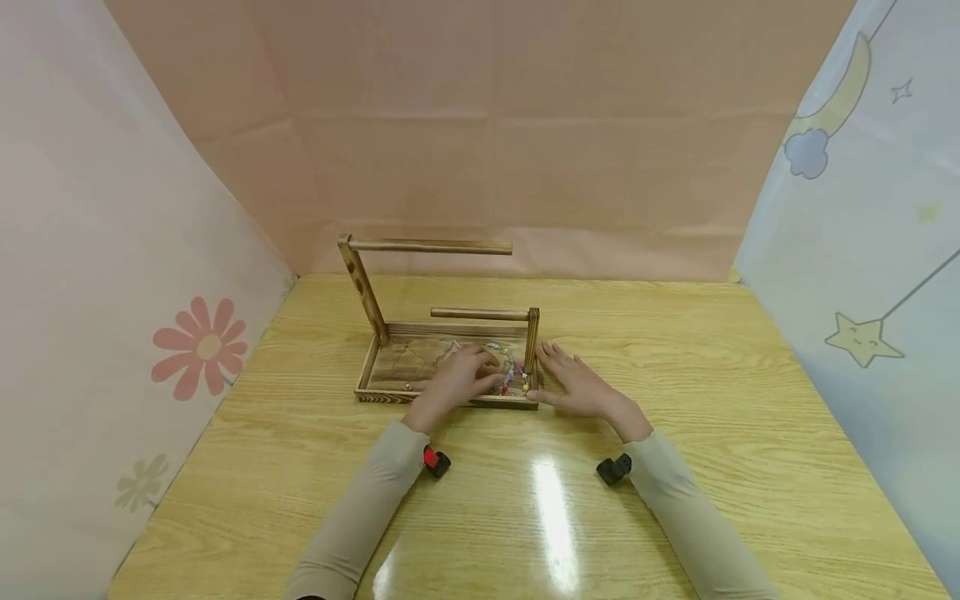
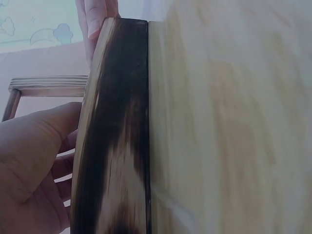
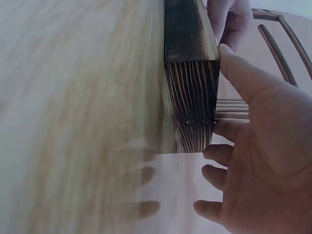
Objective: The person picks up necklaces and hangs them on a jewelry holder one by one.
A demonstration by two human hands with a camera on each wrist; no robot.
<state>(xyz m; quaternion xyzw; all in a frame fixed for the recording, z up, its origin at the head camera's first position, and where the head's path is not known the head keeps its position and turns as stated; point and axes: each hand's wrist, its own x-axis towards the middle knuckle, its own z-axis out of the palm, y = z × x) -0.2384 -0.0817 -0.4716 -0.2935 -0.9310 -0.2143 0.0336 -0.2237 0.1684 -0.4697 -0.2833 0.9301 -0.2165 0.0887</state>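
A scorched wooden tray (image 1: 442, 400) with two posts and two rails stands on the table. A string of coloured beads (image 1: 513, 377) lies in its right end. My left hand (image 1: 461, 375) reaches into the tray, fingers curled at the beads' left edge; whether they pinch the string is hidden. In the left wrist view my left hand's palm (image 2: 29, 165) sits behind the tray's dark rim (image 2: 122, 122). My right hand (image 1: 577, 383) lies flat on the table beside the tray's right end. Its thumb (image 3: 234, 68) touches the tray's end face (image 3: 190, 92).
The upper rail (image 1: 431, 247) juts right from the tall left post; the lower rail (image 1: 480, 314) joins the short right post (image 1: 532, 342). Paper walls close in the yellow wooden table (image 1: 675, 350) at the back and both sides.
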